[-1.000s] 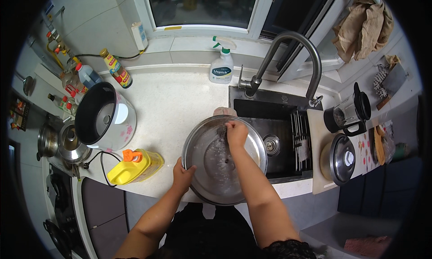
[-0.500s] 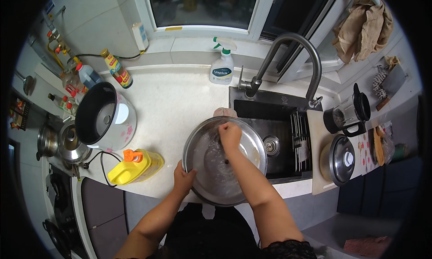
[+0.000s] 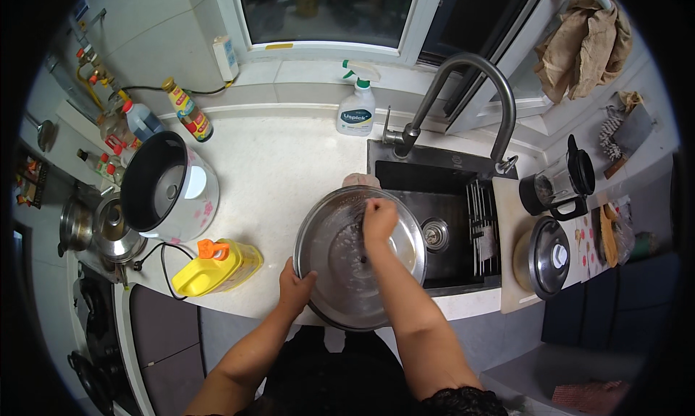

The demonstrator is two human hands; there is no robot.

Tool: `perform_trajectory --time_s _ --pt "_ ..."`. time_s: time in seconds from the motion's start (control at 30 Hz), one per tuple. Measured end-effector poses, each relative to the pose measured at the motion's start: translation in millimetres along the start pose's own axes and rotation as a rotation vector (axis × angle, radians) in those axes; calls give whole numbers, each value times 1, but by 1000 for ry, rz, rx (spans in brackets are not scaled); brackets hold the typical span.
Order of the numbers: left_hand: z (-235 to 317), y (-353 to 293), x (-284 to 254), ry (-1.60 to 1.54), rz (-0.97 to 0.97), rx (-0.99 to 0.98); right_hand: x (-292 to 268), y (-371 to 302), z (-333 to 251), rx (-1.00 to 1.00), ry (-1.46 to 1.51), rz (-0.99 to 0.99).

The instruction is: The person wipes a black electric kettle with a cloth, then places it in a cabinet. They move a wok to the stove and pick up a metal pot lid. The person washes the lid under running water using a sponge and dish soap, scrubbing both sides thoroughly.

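Note:
A large, shallow, round metal pot lid [image 3: 329, 300] is tipped hollow side up in front of me. It has a small dark spot at its centre and white suds or drops on its inner face. My left hand [image 3: 295, 289] grips the lid's left rim, thumb on the inside. My right hand [image 3: 380, 221] is closed in a fist against the inner face, near the far edge. Whatever it may be holding is hidden by the fingers. A pinkish-beige item [image 3: 360, 179] peeks out behind the far rim.
Right of the lid is a dark sink [image 3: 449, 199] with a rack and a curved faucet [image 3: 499, 90]. A spray bottle [image 3: 356, 111] stands behind. To the left are a yellow jug [image 3: 221, 270] and a large pot [image 3: 192, 206]. A lidded pot [image 3: 532, 260] and a blender jug [image 3: 554, 188] stand right.
My right fist has moved slightly to the right and a little nearer along the lid's inner face. The lid has shifted marginally; my left hand keeps its hold on the rim.

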State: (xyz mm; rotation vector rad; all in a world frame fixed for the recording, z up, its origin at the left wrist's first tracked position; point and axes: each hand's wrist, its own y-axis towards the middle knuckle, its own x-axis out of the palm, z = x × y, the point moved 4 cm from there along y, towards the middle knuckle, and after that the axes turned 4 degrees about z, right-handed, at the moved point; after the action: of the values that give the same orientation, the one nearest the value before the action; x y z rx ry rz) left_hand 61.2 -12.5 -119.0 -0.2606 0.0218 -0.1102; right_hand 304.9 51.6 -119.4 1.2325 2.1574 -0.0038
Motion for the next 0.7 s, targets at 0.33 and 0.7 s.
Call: perform_trajectory --time_s 0.33,0.7 --pt "2 -5 -2 1 -16 2 12 -24 14 -195 86 -282" --pt "15 -8 4 -49 -11 -16 6 -8 -1 -286 14 -126"
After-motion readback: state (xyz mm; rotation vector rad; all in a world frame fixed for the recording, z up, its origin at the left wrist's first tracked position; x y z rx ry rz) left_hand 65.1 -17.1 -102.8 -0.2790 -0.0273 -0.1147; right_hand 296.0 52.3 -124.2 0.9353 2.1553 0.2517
